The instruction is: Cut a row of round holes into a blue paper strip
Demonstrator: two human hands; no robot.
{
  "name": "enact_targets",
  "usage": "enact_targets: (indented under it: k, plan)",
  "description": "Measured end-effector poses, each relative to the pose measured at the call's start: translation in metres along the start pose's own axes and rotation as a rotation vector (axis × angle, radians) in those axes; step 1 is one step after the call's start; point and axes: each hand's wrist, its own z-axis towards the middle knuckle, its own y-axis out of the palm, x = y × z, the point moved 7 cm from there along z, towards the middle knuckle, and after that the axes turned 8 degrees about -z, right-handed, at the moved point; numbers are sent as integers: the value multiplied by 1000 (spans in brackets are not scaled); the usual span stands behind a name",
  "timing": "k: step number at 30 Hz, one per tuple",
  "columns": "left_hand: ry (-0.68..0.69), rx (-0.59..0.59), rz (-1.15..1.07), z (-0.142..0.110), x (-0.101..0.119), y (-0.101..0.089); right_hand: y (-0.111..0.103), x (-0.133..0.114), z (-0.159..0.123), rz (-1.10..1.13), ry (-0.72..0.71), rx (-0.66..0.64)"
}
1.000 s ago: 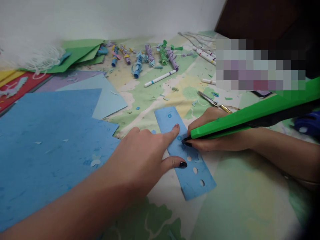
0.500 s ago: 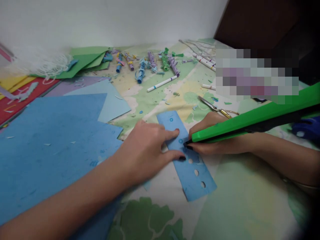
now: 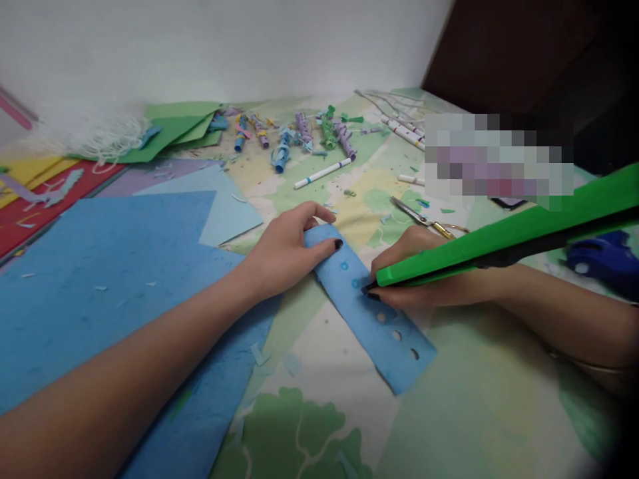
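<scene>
A blue paper strip lies slantwise on the tablecloth. Punched through its near half are several small holes, and small blue circles are marked farther up. My left hand pinches the strip's far end, thumb on top and fingers behind the edge; that end lifts and curves a little. In my right hand is a green utility knife, held like a pen. Its dark tip meets the strip beside a marked circle. Part of the strip's right edge is hidden by the right hand.
Large blue sheets cover the left. Behind are green paper, white string, several decorated paper rolls and a white marker. Scissors lie beyond my right hand, and a dark blue object sits at right.
My left hand has shifted from pressing the strip's middle to gripping its far end. The strip has turned slightly, its near end moving right. The knife tip stays near the same circle.
</scene>
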Motion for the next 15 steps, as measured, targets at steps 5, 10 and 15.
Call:
enact_targets:
  k: [5, 10, 15]
  plan:
    - [-36, 4, 273, -16, 6, -3, 4, 5, -1, 107, 84, -92]
    - [116, 9, 488, -28, 18, 10, 5, 12, 1, 145, 107, -146]
    - [193, -345, 555, -43, 18, 41, 5, 13, 4, 153, 101, -165]
